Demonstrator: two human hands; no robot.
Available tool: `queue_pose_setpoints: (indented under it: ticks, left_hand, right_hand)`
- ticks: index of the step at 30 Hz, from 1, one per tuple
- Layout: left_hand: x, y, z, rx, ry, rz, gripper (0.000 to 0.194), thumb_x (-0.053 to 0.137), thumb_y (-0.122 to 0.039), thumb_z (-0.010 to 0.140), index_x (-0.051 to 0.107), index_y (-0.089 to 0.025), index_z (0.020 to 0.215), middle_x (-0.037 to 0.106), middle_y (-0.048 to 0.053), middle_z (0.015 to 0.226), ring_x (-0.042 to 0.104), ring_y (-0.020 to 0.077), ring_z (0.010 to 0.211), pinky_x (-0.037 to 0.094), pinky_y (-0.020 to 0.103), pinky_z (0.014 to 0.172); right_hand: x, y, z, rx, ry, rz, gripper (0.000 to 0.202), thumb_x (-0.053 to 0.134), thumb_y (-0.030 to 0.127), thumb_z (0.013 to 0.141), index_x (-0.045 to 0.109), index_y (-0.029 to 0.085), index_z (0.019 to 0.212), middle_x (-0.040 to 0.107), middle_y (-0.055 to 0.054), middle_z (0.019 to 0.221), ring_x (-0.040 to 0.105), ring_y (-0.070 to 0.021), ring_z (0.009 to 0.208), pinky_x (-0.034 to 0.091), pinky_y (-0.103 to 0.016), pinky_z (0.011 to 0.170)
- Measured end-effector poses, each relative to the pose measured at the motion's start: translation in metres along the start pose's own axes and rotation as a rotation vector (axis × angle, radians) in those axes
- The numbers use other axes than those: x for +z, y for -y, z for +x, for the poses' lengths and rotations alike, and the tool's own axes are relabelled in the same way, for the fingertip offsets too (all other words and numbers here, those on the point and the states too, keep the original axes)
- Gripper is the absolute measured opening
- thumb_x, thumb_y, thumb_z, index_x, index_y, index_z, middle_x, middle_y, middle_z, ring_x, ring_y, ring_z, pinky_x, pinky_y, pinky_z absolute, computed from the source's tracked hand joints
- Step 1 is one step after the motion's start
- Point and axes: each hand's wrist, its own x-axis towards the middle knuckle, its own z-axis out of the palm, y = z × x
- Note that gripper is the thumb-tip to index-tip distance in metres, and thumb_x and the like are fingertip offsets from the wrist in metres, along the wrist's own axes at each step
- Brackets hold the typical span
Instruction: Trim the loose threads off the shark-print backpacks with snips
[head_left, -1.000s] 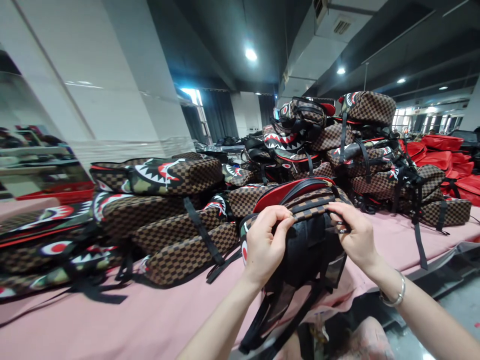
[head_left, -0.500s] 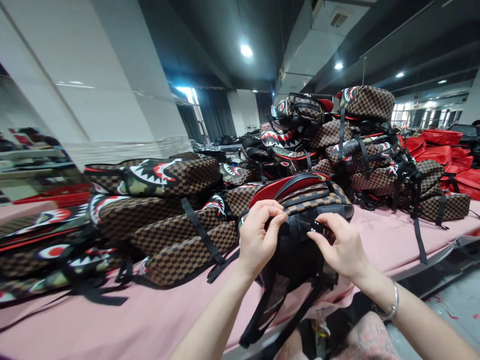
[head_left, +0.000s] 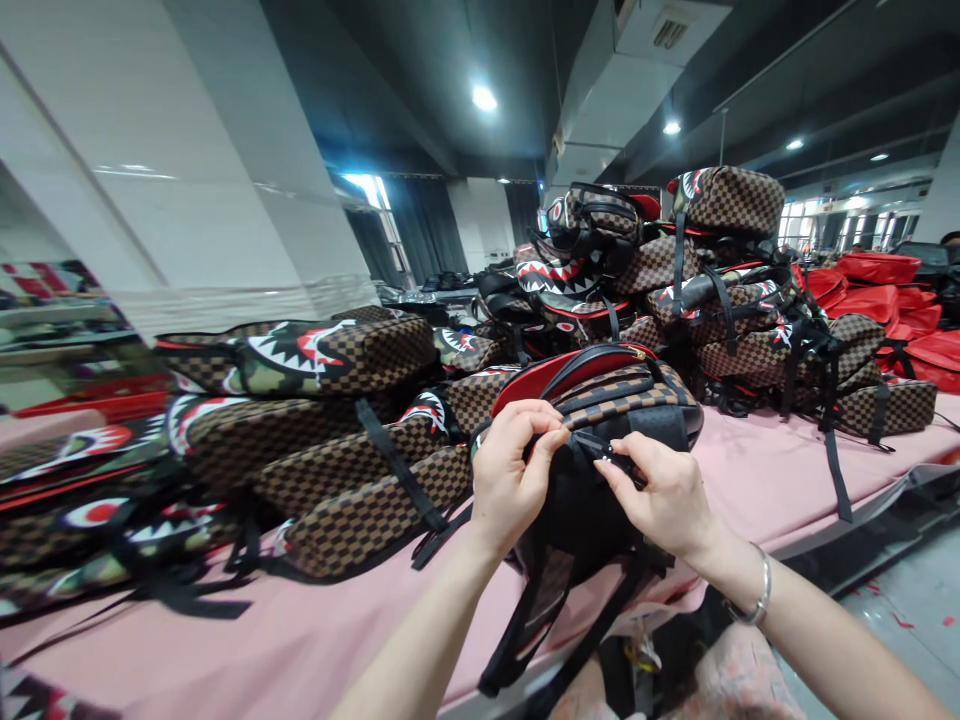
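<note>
Pink table point(head_left: 750, 475) | bag point(head_left: 581, 510) on it, 4 o'clock | left hand point(head_left: 517, 475) pinching its edge, right hand point(head_left: 671, 495) curled in close, can't tell on what | looks mid-job tbh | stacks point(head_left: 337, 530) at 8 and 2, no clue which are done

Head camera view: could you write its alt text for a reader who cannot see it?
A person's left hand and right hand, fingertips at the black part of a checkered backpack on a pink-covered table. More checkered backpacks, some with shark-mouth prints, are piled to the left and behind; red bags lie at far right.
</note>
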Motion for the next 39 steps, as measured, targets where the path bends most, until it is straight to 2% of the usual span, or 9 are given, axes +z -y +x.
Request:
queue_pose_setpoints:
  ticks: [11,15,20,24,27,30,34,37,39]
  left_hand:
    - [-0.001,-0.001,0.000,0.028,0.053,-0.020,0.012,0.051,-0.021,0.081,0.055,-0.020,0.069,0.057,0.003,0.080,0.054,0.0155,0.077,0.044,0.031,0.074]
    - [-0.004,0.003,0.002,-0.184,-0.061,-0.233,0.022,0.048,-0.029,0.081,0.049,-0.020,0.061,0.055,0.003,0.076,0.053,0.0165,0.075,0.045,0.031,0.073]
    - [-0.009,0.010,0.001,-0.426,-0.254,-0.596,0.045,0.023,-0.041,0.087,0.037,-0.020,0.051,0.053,0.005,0.071,0.053,0.0176,0.073,0.046,0.035,0.075]
    - [-0.009,0.011,-0.005,-0.485,-0.319,-0.784,0.037,0.036,-0.048,0.083,0.055,-0.019,0.071,0.056,0.004,0.085,0.054,0.0161,0.081,0.046,0.031,0.078]
    - [-0.010,0.017,-0.009,-0.540,-0.347,-0.648,0.027,0.057,-0.041,0.075,0.057,-0.020,0.092,0.055,0.003,0.092,0.052,0.0133,0.079,0.044,0.025,0.072]
    - [-0.018,0.030,-0.011,-0.553,-0.231,-0.402,0.037,0.062,-0.037,0.072,0.056,-0.019,0.104,0.056,0.003,0.093,0.050,0.0123,0.073,0.043,0.024,0.067]
    - [-0.037,0.041,-0.005,-0.487,0.137,-0.172,0.046,0.062,-0.040,0.070,0.058,-0.021,0.111,0.058,0.004,0.096,0.043,0.0099,0.058,0.040,0.025,0.057]
    - [-0.050,0.038,0.003,-0.408,0.331,-0.071,0.039,0.063,-0.040,0.068,0.065,-0.022,0.103,0.057,0.002,0.085,0.044,0.0101,0.058,0.039,0.024,0.055]
    - [-0.053,0.030,0.004,-0.381,0.401,-0.077,0.032,0.065,-0.039,0.067,0.067,-0.021,0.093,0.055,0.001,0.078,0.047,0.0105,0.060,0.038,0.023,0.054]
  right_hand:
    - [0.008,0.004,-0.001,0.052,-0.007,-0.005,0.018,0.047,0.029,0.088,0.055,0.018,0.076,0.064,-0.003,0.071,0.062,-0.0126,0.066,0.042,-0.020,0.058]
    - [0.008,0.000,-0.004,0.070,-0.032,0.095,0.014,0.049,0.029,0.087,0.055,0.018,0.078,0.064,-0.002,0.072,0.061,-0.0122,0.065,0.043,-0.020,0.059]
    - [0.005,-0.003,-0.001,0.160,-0.079,0.255,0.018,0.047,0.033,0.087,0.054,0.017,0.090,0.060,-0.001,0.070,0.055,-0.0102,0.055,0.043,-0.019,0.051]
    - [0.006,-0.003,0.013,0.165,-0.045,0.199,0.040,0.046,0.037,0.087,0.046,0.013,0.118,0.063,-0.003,0.075,0.059,-0.0140,0.063,0.047,-0.023,0.059]
    - [0.010,-0.003,0.019,0.158,0.087,0.030,0.053,0.055,0.033,0.080,0.042,0.013,0.128,0.066,-0.004,0.075,0.060,-0.0155,0.058,0.046,-0.024,0.056]
    - [0.011,-0.005,0.018,0.099,0.139,-0.115,0.053,0.053,0.025,0.078,0.043,0.014,0.129,0.068,-0.005,0.079,0.062,-0.0171,0.059,0.045,-0.025,0.056]
    - [0.008,-0.008,0.007,0.030,0.090,-0.092,0.048,0.047,0.024,0.080,0.046,0.012,0.127,0.066,-0.003,0.069,0.057,-0.0144,0.050,0.043,-0.023,0.051]
    - [0.004,-0.011,-0.004,-0.008,0.045,-0.020,0.045,0.046,0.024,0.081,0.047,0.012,0.125,0.062,-0.002,0.066,0.053,-0.0120,0.048,0.042,-0.022,0.050]
    - [0.000,-0.017,-0.011,-0.007,0.031,0.041,0.045,0.048,0.023,0.080,0.047,0.014,0.124,0.058,0.001,0.061,0.051,-0.0103,0.046,0.042,-0.021,0.050]
